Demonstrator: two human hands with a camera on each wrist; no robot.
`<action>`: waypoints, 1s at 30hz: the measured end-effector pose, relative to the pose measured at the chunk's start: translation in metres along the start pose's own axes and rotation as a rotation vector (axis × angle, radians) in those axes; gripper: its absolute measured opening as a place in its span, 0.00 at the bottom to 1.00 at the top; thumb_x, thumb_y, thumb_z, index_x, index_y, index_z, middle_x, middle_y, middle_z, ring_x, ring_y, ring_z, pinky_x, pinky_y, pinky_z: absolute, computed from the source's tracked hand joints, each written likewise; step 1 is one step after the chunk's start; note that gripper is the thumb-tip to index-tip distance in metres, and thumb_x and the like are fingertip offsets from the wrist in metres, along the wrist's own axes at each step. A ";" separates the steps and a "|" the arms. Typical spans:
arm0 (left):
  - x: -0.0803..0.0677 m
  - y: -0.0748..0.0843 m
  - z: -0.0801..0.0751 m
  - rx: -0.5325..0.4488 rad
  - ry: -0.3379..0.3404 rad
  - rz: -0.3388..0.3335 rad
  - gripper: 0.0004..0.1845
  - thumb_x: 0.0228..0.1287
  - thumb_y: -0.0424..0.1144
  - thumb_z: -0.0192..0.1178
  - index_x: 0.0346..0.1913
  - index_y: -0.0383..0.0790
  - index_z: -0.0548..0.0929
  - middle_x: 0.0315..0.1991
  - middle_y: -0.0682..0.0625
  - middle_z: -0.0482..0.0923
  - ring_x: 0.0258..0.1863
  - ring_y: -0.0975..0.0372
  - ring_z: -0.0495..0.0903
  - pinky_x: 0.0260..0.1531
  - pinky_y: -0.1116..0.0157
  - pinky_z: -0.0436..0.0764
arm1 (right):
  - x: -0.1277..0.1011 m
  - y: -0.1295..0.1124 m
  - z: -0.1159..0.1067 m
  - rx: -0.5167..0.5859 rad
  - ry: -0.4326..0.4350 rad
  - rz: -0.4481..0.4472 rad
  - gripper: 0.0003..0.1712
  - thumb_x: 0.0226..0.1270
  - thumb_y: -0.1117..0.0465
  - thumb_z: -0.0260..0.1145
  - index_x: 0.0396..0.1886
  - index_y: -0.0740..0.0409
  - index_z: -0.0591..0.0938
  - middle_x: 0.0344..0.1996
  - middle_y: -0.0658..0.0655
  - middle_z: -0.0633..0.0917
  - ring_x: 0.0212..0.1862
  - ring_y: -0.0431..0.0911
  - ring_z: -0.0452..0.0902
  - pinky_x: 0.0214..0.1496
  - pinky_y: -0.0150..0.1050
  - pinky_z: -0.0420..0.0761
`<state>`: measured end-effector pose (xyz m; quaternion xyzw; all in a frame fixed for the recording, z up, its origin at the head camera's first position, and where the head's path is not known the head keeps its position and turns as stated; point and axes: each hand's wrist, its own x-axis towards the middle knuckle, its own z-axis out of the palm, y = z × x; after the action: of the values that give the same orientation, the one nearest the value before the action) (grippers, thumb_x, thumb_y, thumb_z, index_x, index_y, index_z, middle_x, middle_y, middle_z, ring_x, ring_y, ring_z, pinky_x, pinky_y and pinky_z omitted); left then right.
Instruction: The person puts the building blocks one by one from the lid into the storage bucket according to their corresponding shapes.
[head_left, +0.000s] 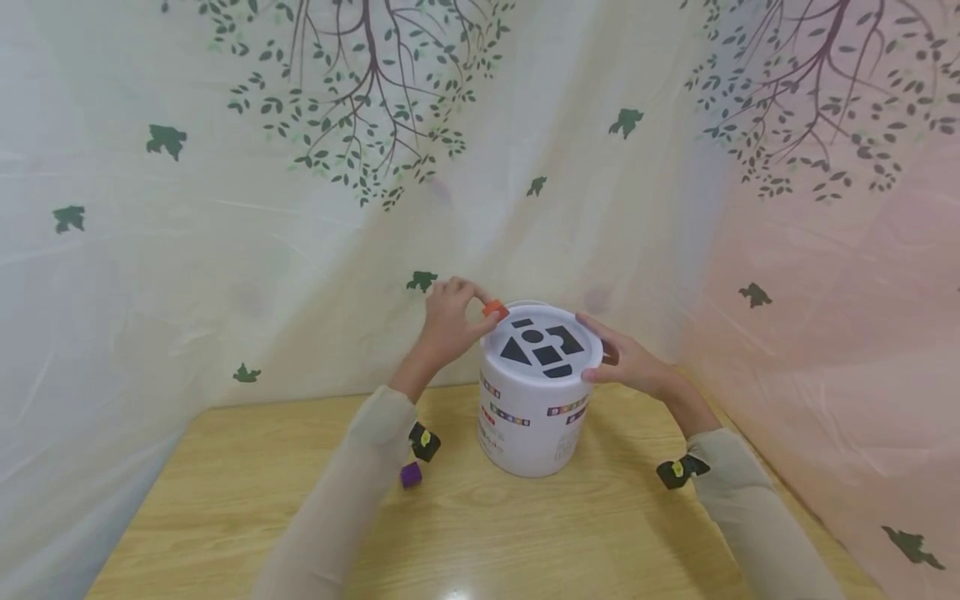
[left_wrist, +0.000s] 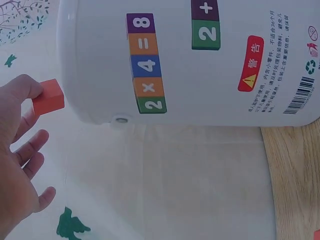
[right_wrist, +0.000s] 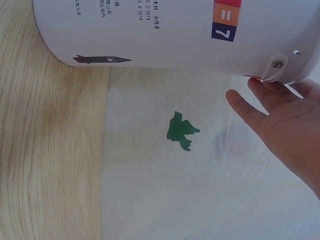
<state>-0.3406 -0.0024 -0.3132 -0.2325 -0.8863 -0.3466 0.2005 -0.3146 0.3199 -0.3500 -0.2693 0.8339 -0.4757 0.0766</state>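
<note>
My left hand point(head_left: 450, 321) pinches an orange block point(head_left: 495, 310) between thumb and fingertips, right at the rim of a white bucket point(head_left: 525, 433). The left wrist view shows the same block point(left_wrist: 48, 97) beside the bucket's upper edge, with the other fingers spread. Dark shaped cutouts, including a triangle point(head_left: 514, 351) and a circle point(head_left: 532, 336), mark the bucket's lid point(head_left: 502, 329). Across the lid's right edge lies my right hand point(head_left: 630, 362), thumb toward the front. Its fingers point(right_wrist: 247, 107) extend, fairly straight, to the bucket near the handle joint point(right_wrist: 276, 65).
A small purple block point(head_left: 411, 475) lies on the wooden table point(head_left: 465, 533), left of the bucket. Leaf-printed cloth point(head_left: 300, 275) hangs close behind and on the right. In the left wrist view, a sliver of red point(left_wrist: 317, 235) shows at the lower right corner.
</note>
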 end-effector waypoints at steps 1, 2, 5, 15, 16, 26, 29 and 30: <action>0.002 0.002 0.002 0.001 -0.004 0.000 0.14 0.66 0.47 0.67 0.45 0.42 0.81 0.56 0.44 0.75 0.60 0.49 0.65 0.63 0.45 0.64 | 0.000 0.000 0.000 0.003 0.001 0.003 0.59 0.64 0.56 0.73 0.84 0.53 0.44 0.82 0.62 0.52 0.79 0.66 0.55 0.71 0.65 0.66; 0.003 0.003 0.003 0.003 -0.008 0.001 0.14 0.66 0.48 0.67 0.45 0.42 0.81 0.56 0.44 0.74 0.60 0.49 0.64 0.63 0.45 0.64 | 0.000 0.000 0.000 0.005 0.001 0.006 0.59 0.64 0.56 0.73 0.84 0.53 0.44 0.82 0.63 0.52 0.79 0.66 0.55 0.71 0.65 0.66; 0.009 0.007 0.010 0.015 -0.025 -0.012 0.15 0.67 0.49 0.66 0.46 0.43 0.80 0.58 0.44 0.72 0.61 0.49 0.63 0.65 0.46 0.64 | -0.001 -0.001 0.000 0.014 0.006 0.020 0.59 0.64 0.55 0.73 0.84 0.52 0.44 0.82 0.62 0.52 0.79 0.67 0.54 0.71 0.66 0.66; 0.021 0.011 0.025 0.122 -0.069 -0.026 0.14 0.69 0.50 0.65 0.48 0.45 0.80 0.61 0.44 0.70 0.63 0.50 0.62 0.66 0.46 0.63 | 0.002 0.000 -0.001 0.015 0.007 0.003 0.59 0.64 0.57 0.73 0.84 0.53 0.44 0.82 0.63 0.50 0.79 0.67 0.54 0.72 0.66 0.64; 0.021 0.011 0.026 0.127 -0.070 -0.024 0.14 0.68 0.50 0.65 0.48 0.45 0.80 0.61 0.44 0.70 0.63 0.50 0.62 0.65 0.46 0.63 | 0.002 0.000 -0.001 0.015 0.007 0.003 0.59 0.64 0.57 0.73 0.84 0.53 0.44 0.82 0.63 0.50 0.79 0.67 0.54 0.72 0.66 0.64; 0.022 0.005 0.038 0.142 -0.073 -0.053 0.16 0.66 0.54 0.67 0.46 0.47 0.83 0.60 0.45 0.71 0.64 0.50 0.62 0.66 0.46 0.61 | -0.001 -0.004 0.000 0.013 0.002 0.009 0.60 0.64 0.56 0.73 0.84 0.55 0.44 0.82 0.65 0.49 0.79 0.67 0.54 0.73 0.65 0.62; 0.022 0.005 0.040 0.123 -0.063 -0.057 0.15 0.65 0.54 0.68 0.45 0.47 0.84 0.59 0.45 0.71 0.64 0.49 0.62 0.66 0.46 0.62 | -0.002 -0.005 0.000 0.005 0.004 0.014 0.60 0.64 0.56 0.73 0.84 0.55 0.44 0.82 0.65 0.50 0.79 0.67 0.54 0.73 0.65 0.62; 0.022 0.006 0.041 0.117 -0.059 -0.058 0.15 0.65 0.54 0.68 0.45 0.47 0.84 0.59 0.45 0.72 0.63 0.49 0.62 0.66 0.46 0.62 | -0.002 -0.005 0.000 0.004 0.008 0.017 0.60 0.64 0.56 0.73 0.84 0.54 0.44 0.82 0.64 0.51 0.79 0.67 0.54 0.73 0.65 0.62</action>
<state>-0.3635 0.0359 -0.3264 -0.2046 -0.9170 -0.2929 0.1773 -0.3108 0.3188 -0.3464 -0.2600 0.8355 -0.4778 0.0779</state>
